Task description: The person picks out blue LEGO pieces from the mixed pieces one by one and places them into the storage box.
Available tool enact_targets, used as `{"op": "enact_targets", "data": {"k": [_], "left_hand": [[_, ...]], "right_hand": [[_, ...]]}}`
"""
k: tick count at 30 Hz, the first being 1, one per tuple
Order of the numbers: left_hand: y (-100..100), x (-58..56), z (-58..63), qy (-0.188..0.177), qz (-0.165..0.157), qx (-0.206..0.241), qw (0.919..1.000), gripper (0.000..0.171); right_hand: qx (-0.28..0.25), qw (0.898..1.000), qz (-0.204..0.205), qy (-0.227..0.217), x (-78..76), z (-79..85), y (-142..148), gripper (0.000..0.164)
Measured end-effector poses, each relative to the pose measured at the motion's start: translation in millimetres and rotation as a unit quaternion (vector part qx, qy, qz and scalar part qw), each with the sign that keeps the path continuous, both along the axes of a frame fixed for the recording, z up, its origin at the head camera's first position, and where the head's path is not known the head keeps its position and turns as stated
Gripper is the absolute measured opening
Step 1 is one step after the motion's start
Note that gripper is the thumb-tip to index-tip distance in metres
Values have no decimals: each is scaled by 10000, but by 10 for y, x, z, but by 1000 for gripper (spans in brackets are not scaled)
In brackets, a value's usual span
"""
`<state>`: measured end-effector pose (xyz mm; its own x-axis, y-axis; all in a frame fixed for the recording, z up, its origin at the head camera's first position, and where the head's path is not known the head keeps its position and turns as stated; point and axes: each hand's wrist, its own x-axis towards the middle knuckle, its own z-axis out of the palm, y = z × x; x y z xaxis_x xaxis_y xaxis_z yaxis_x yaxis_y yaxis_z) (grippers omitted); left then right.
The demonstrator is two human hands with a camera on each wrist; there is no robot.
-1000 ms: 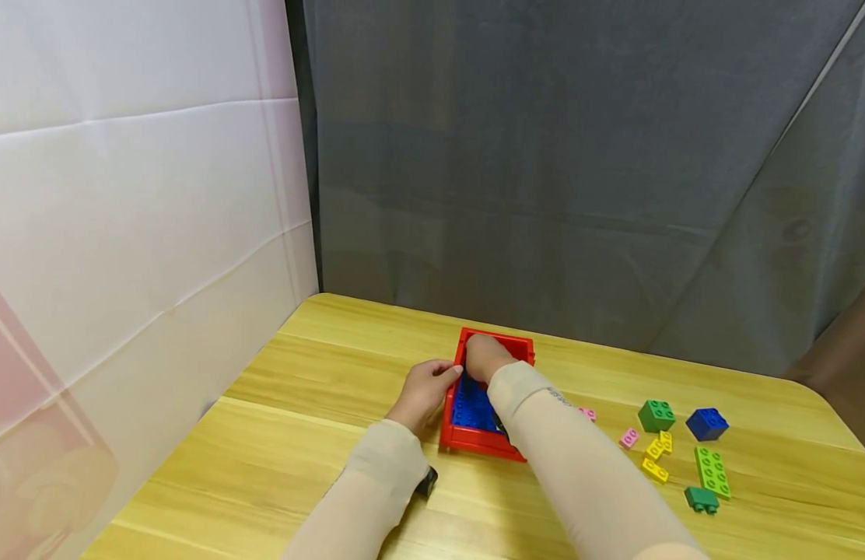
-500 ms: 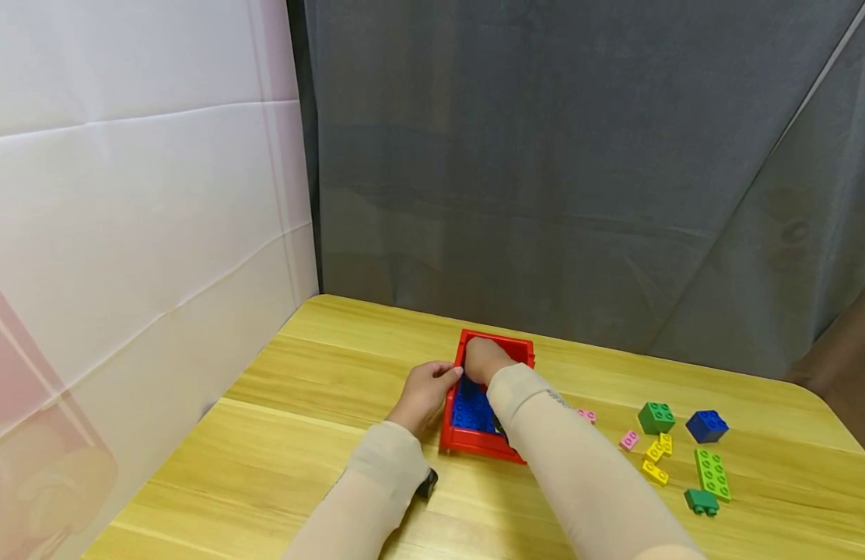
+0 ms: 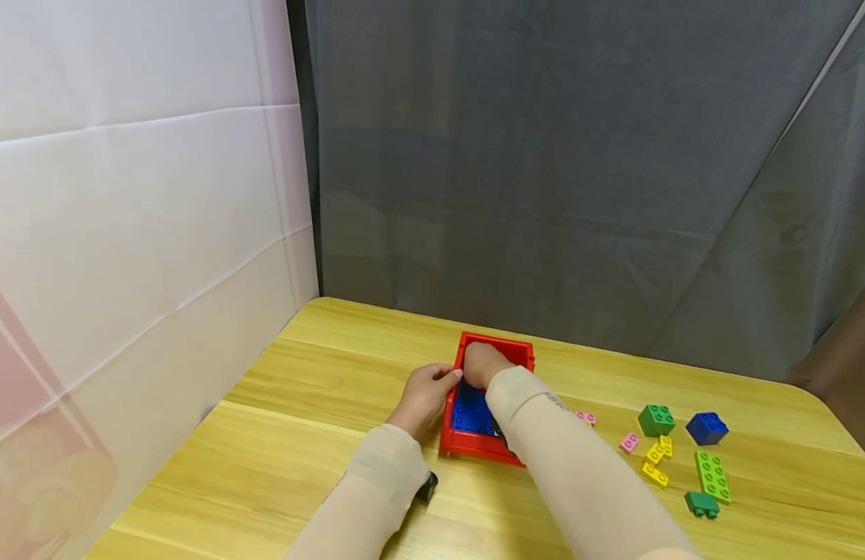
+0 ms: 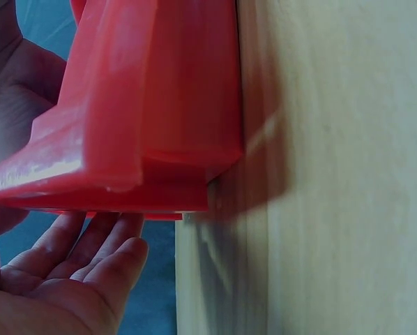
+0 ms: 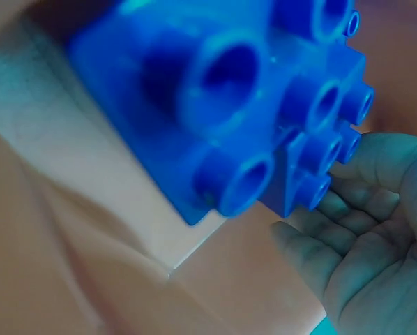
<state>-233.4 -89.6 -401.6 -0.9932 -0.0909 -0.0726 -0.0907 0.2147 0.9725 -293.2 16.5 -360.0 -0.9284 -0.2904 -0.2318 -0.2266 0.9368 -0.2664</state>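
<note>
A grey curtain fills the upper right of the head view and a white sheet the left, with a light wooden table point(image 3: 299, 435) across the bottom. Near the lower middle of the frame a red tray point(image 3: 467, 445) sits on the table, holding blue studded bricks point(image 3: 471, 412). The left hand point(image 3: 424, 393) rests against the tray's left wall, thumb at the rim; the left wrist view shows its fingers point(image 4: 76, 248) nearly straight and relaxed beside the red wall, so this grip is apart, touching and not clamping. The right hand point(image 3: 483, 362) reaches into the far end of the tray, over the blue bricks; in the right wrist view its fingers point(image 5: 348, 237) lie loosely spread just beside a blue brick point(image 5: 222, 118), and I cannot tell whether any of them pinch it. Both forearms wear beige sleeves. At the lower right of the head view loose bricks lie well apart from the tray: a green square brick point(image 3: 656, 419), a dark blue brick point(image 3: 706, 428), a light green plate point(image 3: 712, 472), a small dark green piece point(image 3: 702, 502), yellow pieces point(image 3: 656, 460) and two pink ones point(image 3: 628, 442).
</note>
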Motion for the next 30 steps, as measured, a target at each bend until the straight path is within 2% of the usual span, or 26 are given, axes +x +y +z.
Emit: {"op": "enact_targets", "data": {"k": [6, 11, 23, 30], "left_hand": [[-2, -1, -5, -4, -1, 59, 10000, 32], [-29, -1, -11, -31, 5, 44, 10000, 32], [-127, 8, -13, -7, 110, -7, 9999, 32], [-148, 9, -38, -47, 147, 81, 9998, 31]], "right_hand": [[10, 9999, -113, -51, 23, 11, -10, 23], [207, 9998, -10, 46, 57, 52, -48, 22], [503, 9982, 179, 273, 215, 300, -100, 26], [364, 9982, 294, 372, 344, 414, -65, 29]]}}
